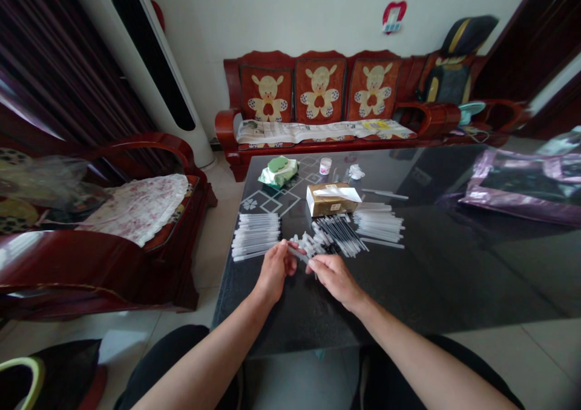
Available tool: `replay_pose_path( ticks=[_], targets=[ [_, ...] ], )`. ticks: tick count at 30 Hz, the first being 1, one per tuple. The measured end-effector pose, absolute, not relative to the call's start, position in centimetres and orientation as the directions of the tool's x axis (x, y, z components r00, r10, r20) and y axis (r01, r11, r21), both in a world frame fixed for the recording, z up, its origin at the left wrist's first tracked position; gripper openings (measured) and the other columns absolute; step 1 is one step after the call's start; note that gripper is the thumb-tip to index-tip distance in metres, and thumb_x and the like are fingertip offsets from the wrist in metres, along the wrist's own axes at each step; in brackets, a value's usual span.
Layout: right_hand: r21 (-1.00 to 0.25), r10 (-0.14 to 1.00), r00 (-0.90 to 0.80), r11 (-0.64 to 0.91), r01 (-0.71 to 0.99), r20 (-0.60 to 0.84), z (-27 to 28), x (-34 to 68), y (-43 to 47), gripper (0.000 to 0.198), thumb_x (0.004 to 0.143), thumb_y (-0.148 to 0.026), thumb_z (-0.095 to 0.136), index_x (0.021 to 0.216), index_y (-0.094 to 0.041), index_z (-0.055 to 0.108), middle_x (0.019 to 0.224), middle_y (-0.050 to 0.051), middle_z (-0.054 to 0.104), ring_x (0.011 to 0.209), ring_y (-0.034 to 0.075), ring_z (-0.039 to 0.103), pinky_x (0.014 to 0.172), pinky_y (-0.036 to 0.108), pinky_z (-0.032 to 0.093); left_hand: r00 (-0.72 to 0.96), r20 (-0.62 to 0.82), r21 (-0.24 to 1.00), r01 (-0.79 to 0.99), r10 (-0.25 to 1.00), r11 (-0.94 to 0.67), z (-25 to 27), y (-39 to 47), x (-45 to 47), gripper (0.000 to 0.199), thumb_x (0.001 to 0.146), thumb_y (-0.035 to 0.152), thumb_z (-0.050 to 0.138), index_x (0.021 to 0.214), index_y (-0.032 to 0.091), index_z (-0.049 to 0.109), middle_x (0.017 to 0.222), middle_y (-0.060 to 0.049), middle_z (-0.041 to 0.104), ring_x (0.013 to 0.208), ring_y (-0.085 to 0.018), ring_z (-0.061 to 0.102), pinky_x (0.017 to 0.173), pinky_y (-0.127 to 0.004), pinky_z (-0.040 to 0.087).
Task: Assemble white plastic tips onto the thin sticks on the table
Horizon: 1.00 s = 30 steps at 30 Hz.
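Both hands are closed on one translucent white pen barrel (298, 253), held slanting over the near part of the dark table. My left hand (275, 271) pinches its upper left end, and my right hand (334, 277) has thumb and finger at its lower right end. Just beyond the fingers lies a loose heap of small whitish pen caps (305, 242). Thin black pen refills (342, 235) lie in a slanted bundle behind my right hand. To the left is a neat row of white pen barrels (256, 234); another pile of translucent barrels (379, 221) lies to the right.
A gold tissue box (333, 200) stands behind the refills. Farther back are a green wipes pack (278, 172), a small white cup (325, 166) and a crumpled tissue (356, 171). A purple-edged plastic bag (521, 186) lies at the right. A wooden sofa (318, 89) stands beyond the table (431, 277).
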State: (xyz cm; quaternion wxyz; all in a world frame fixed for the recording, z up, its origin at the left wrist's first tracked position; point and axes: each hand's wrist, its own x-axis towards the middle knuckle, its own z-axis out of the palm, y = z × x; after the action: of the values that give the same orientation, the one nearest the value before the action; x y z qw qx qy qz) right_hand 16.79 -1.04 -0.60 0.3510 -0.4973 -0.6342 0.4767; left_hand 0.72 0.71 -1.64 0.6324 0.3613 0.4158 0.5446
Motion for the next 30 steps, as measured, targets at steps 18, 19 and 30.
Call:
replay_pose_path(
  ticks=[18, 19, 30],
  targets=[
    [-0.957, 0.967, -0.208, -0.088, 0.277, -0.149, -0.3, 19.0, -0.4, 0.042, 0.087, -0.049, 0.046, 0.077, -0.013, 0.064, 0.041, -0.006, 0.04, 0.033, 0.006, 0.032, 0.036, 0.019, 0.021, 0.502, 0.337, 0.56, 0.573, 0.797, -0.598, 1.0, 2.6, -3.9, 0.022, 0.088, 0.023, 0.05, 0.097, 0.025, 0.07, 0.088, -0.007, 0.067, 0.085, -0.022, 0.06, 0.08, -0.031, 0.041],
    [-0.958, 0.974, -0.177, -0.092, 0.271, -0.144, -0.2, 19.3, -0.2, 0.042, 0.087, -0.05, 0.046, 0.079, -0.013, 0.064, 0.041, -0.006, 0.041, 0.032, 0.006, 0.031, 0.035, 0.019, 0.021, 0.449, 0.353, 0.526, 0.63, 0.821, -0.571, 1.1, 3.3, -5.0, 0.022, 0.088, 0.023, 0.05, 0.097, 0.025, 0.07, 0.088, -0.007, 0.067, 0.086, -0.022, 0.06, 0.081, -0.031, 0.041],
    [-0.949, 0.98, -0.136, -0.097, 0.299, -0.143, -0.4, 20.1, -0.4, 0.035, 0.087, -0.043, 0.048, 0.079, -0.013, 0.064, 0.041, -0.006, 0.043, 0.031, 0.005, 0.033, 0.034, 0.017, 0.023, 0.212, 0.266, 0.096, 0.965, 0.94, -0.245, 0.3, 6.9, -10.7, 0.025, 0.087, 0.022, 0.046, 0.094, 0.02, 0.069, 0.09, -0.009, 0.068, 0.086, -0.024, 0.061, 0.08, -0.033, 0.042]
  ],
)
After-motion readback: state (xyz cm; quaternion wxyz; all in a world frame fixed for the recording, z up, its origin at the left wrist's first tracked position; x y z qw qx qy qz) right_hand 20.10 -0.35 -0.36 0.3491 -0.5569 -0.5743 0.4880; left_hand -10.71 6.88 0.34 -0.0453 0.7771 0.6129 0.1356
